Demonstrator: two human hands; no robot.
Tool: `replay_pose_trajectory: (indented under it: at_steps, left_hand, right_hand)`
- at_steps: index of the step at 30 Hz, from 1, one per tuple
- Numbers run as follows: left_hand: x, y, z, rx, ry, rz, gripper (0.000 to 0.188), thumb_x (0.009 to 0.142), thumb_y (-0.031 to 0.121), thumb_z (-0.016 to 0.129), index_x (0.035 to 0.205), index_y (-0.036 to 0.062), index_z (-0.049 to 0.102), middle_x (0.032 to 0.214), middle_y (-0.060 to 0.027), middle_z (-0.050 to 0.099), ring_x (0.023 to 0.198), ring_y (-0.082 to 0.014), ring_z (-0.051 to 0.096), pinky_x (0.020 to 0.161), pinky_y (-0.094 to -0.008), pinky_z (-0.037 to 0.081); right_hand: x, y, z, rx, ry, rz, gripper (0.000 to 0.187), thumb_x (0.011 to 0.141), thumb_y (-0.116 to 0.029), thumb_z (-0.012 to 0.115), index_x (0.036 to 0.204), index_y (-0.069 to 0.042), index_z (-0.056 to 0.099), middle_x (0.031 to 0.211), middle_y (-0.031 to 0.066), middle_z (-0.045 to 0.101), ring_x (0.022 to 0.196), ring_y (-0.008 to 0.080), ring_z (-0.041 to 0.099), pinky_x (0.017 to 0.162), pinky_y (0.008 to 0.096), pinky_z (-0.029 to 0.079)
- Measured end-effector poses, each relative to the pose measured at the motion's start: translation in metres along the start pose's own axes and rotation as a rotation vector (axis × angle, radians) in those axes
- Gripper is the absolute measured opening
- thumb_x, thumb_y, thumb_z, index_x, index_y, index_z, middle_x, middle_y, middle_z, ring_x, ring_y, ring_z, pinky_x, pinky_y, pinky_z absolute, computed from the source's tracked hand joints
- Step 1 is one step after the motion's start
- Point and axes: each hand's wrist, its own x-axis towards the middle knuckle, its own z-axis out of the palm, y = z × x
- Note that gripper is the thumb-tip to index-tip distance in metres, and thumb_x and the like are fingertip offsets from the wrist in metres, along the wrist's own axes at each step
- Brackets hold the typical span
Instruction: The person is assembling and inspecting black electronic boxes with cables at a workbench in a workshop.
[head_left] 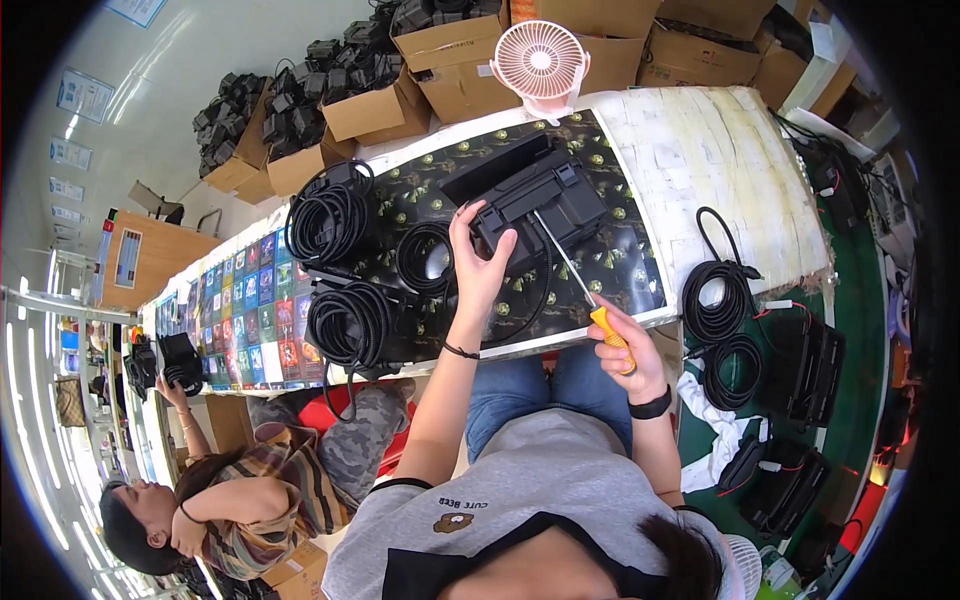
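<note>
Black, boxy plastic case (575,205) lying on the dark patterned covering (612,268) of the long white table (730,150), near left corner met by the spread thumb and fingers of the left hand (484,268). Yellow-handled screwdriver (606,322) with a long metal shaft gripped in the curled right hand (634,358), tip at the case's near side; cannot tell whether touching.

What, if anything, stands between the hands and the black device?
Nothing visible: the left hand is at the left end of the black device; the screwdriver in the right hand reaches its near side unblocked.
</note>
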Motion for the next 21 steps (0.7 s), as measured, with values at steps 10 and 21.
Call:
replay_pose_trajectory:
  at_steps: [10, 21]
  left_hand:
    - [-0.004, -0.004, 0.008, 0.093, 0.123, 0.089, 0.058, 0.082, 0.013, 0.077, 0.133, 0.011, 0.05, 0.143, -0.0136, 0.032, 0.133, -0.0268, 0.039, 0.106, -0.0374, 0.04]
    - [-0.007, 0.001, 0.009, 0.155, 0.138, 0.072, 0.058, 0.081, 0.013, 0.077, 0.133, 0.0125, 0.05, 0.145, -0.0132, 0.028, 0.133, -0.0264, 0.04, 0.104, -0.0374, 0.041]
  right_hand:
    - [-0.016, 0.013, 0.029, -1.193, 0.264, -0.313, 0.037, 0.1, -0.015, 0.052, 0.137, -0.011, 0.047, 0.081, 0.0056, 0.064, 0.051, 0.005, 0.049, 0.044, 0.0202, 0.041]
    - [-0.009, 0.026, 0.047, -2.088, 0.425, -0.873, 0.038, 0.091, -0.008, 0.061, 0.129, -0.011, 0.054, 0.097, 0.0167, 0.069, 0.081, 0.0331, 0.069, 0.067, 0.0391, 0.056]
